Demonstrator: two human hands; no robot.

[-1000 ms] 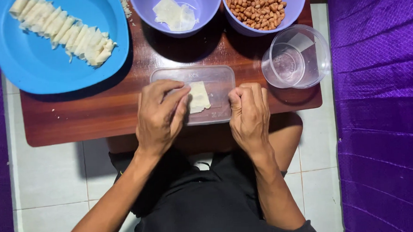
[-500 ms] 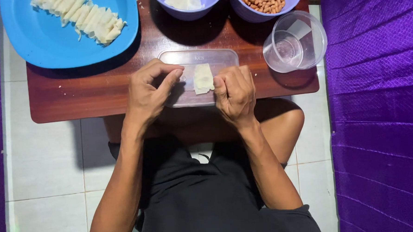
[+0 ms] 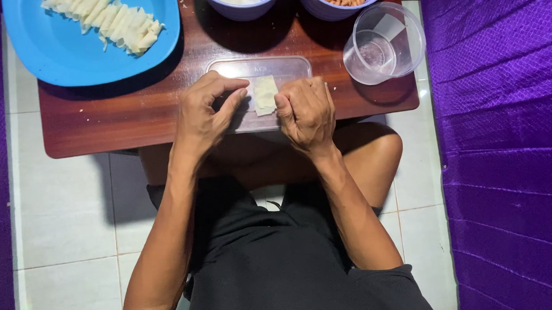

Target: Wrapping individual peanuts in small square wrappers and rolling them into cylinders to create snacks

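Centrally, the small pale square dough wrapper (image 3: 265, 95) lay on the clear flat rectangular plastic lid (image 3: 288, 67), between both hands. The left hand (image 3: 205, 115) pinched its left edge with thumb and forefinger. The right hand (image 3: 305, 110), fingers curled, gripped its right edge. Beyond the left hand sat the round blue plastic plate (image 3: 48, 53) of rolled wrappers (image 3: 105, 20).

White tiled floor (image 3: 61, 214), purple quilted fabric (image 3: 506, 163)
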